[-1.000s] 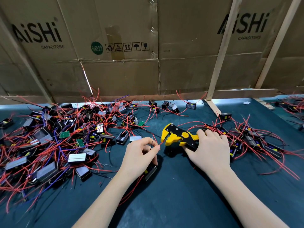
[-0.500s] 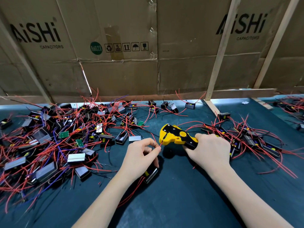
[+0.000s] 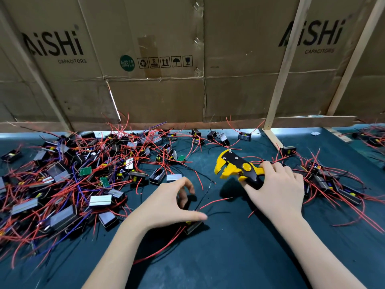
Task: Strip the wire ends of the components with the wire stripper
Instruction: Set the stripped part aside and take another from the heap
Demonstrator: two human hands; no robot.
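Cardboard boxes and wooden slats stand behind the dark mat.

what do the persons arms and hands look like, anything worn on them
Both forearms are bare as far as the frame shows: no sleeves in view. The left hand and right hand carry no gloves, and no rings, watch, wrist strap or bracelet can be seen. Fingernails look short and unpainted where they show.

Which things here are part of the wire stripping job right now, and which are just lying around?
In the job:
- wire stripper, gripped by the right hand
- component under the left hand, fingers spread, gripping nothing
- its red wire and black wire

Lying about:
- pile of components on the left
- smaller pile on the right
- cardboard wall
- wooden slat
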